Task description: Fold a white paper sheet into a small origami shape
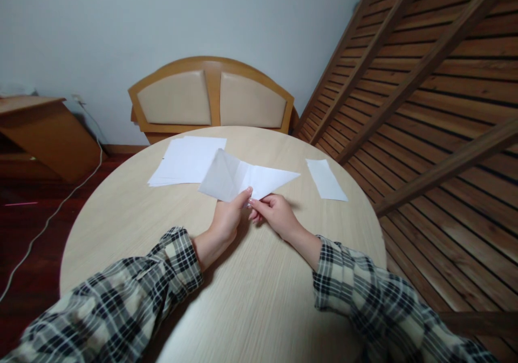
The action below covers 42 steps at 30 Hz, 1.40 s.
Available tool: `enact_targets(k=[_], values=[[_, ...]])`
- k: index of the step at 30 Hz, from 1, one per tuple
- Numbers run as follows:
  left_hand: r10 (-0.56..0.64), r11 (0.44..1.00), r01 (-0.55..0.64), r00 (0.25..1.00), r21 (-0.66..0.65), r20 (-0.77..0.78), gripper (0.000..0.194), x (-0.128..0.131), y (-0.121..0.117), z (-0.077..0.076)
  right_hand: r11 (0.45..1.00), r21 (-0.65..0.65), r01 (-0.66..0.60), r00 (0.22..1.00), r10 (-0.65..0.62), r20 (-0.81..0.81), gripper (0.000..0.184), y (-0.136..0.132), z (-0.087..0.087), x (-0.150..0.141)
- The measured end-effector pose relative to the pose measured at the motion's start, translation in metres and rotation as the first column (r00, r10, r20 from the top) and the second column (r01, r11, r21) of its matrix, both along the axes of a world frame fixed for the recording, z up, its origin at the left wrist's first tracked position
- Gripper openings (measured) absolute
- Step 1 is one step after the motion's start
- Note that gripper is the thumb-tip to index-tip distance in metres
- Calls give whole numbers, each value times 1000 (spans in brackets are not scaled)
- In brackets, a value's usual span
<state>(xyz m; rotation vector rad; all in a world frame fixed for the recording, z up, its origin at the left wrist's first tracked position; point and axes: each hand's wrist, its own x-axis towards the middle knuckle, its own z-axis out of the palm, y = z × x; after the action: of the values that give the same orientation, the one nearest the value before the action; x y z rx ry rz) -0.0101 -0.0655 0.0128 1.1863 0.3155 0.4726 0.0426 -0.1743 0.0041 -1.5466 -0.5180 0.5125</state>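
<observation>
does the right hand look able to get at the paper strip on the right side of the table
Probably yes: the strip lies just beyond the right hand with nothing visible between them, though that hand is currently gripping the folded paper.

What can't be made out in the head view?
- Left hand: the fingers behind the folded paper, hidden by paper and palm.
- Paper's near corner: covered by both thumbs and the right hand.
- Sheet stack: sheet count; the sheets overlap.
- Mark on the stack's left edge: too small to read.
- Both plaid sleeves: cut off by the bottom edge.
</observation>
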Motion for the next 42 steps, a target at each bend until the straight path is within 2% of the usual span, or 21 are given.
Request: enact_targets(k=[3, 12, 16, 23, 31, 36, 42], values=[[17, 1000, -18, 999, 19, 39, 28, 0, 1, 0, 999, 24, 48, 999, -48, -3, 37, -4, 1, 2], [-1, 998, -2, 999, 64, 43, 40, 0, 2, -1, 999, 31, 31, 999, -31, 13, 34, -5, -1, 3], [-6, 999, 4, 999, 54, 39, 40, -1, 0, 2, 997, 50, 58, 998, -57, -25, 31, -4, 0, 2], [-10, 997, 7, 999, 70, 34, 33, -1, 2, 0, 1000, 16, 1, 998, -2, 60, 35, -10, 2, 7], [-14, 997, 10, 999, 82, 50, 41, -1, 1, 0, 995, 51, 89, 995, -91, 39, 31, -10, 4, 6], [-29, 996, 25, 999, 82, 46, 42, -2, 0, 3, 994, 74, 84, 994, -88, 57, 31, -9, 1, 5], [-8, 989, -2, 998, 145, 68, 41, -1, 3, -1, 994, 51, 100, 989, -105, 108, 41, -14, 3, 10]])
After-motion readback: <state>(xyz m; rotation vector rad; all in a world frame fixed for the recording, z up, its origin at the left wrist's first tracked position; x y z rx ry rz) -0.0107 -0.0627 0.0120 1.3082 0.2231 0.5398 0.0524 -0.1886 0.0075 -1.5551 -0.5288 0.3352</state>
